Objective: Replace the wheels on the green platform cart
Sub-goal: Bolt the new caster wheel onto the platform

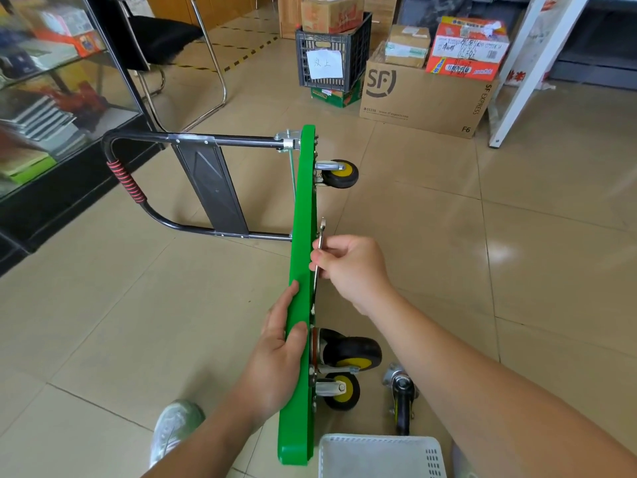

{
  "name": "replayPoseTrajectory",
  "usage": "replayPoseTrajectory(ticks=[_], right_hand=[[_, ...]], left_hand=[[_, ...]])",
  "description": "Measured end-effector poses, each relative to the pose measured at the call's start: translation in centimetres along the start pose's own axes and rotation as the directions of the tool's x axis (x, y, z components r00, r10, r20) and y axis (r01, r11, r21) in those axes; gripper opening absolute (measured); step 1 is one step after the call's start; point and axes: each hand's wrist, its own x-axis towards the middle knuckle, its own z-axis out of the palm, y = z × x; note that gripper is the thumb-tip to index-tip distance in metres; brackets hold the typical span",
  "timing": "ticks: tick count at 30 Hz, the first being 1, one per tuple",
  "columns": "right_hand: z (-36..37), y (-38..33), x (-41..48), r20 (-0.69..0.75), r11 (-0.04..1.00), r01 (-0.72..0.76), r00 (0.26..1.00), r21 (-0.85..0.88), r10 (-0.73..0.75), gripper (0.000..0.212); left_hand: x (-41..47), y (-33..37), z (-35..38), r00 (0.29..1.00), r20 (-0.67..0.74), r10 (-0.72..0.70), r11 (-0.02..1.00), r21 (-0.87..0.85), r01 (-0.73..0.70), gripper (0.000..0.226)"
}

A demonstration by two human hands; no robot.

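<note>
The green cart (pixel 303 201) stands on edge on the floor, baring its wheels (pixel 343 173); the left hand (pixel 279 339) presses flat against it, steadying; the right hand (pixel 348 267) pinches a wrench (pixel 322 232) against the underside, probably for a wheel bolt.

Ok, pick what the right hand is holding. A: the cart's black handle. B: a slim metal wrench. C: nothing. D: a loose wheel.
B: the right hand pinches a slim metal wrench close against the underside of the green platform.
</note>
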Motion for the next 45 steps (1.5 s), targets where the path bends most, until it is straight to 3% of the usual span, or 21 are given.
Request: replayPoseTrajectory(ticks=[5,7,10,13,17,22,45], right_hand=[[0.3,0.8,1.8,-0.039,0.99,-0.137,0.99,0.018,0.138,0.019],[0.5,0.8,2.7,-0.015,0.975,-0.221,0.975,0.023,0.221,0.007],[0.8,0.3,3.4,0.031,0.953,-0.301,0.953,0.015,0.3,0.011],[-0.1,-0.5,3.3,0.029,0.973,-0.227,0.974,0.039,0.226,0.009],[-2.8,-2.8,1.7,-0.041,0.992,0.018,0.999,0.128,-0.013,0.017],[-3.6,-2.9,-3.7,0.047,0.966,0.229,0.971,0.124,-0.236,0.02],[-0.5,-0.2,-6.9,0.071,0.95,0.312,0.947,0.018,-0.312,0.039]], left_hand=[[0.1,-0.3,0.1,1.0,-0.003,0.019,1.0,-0.007,-0.019,0.06],[0.1,-0.3,0.1,1.0,0.004,0.02,1.0,-0.023,-0.02,0.055],[0.1,-0.1,0.1,1.0,0.001,0.022,0.999,-0.048,-0.022,0.057],[0.1,-0.2,0.1,0.999,0.0,0.036,0.999,-0.034,-0.036,0.053],[0.1,-0.3,-0.1,1.0,0.009,0.015,1.0,0.001,-0.015,0.061],[0.0,-0.1,-0.1,1.0,0.014,0.013,1.0,-0.012,-0.012,0.062],[0.0,-0.1,0.0,1.0,-0.004,0.016,1.0,-0.027,-0.016,0.06]])
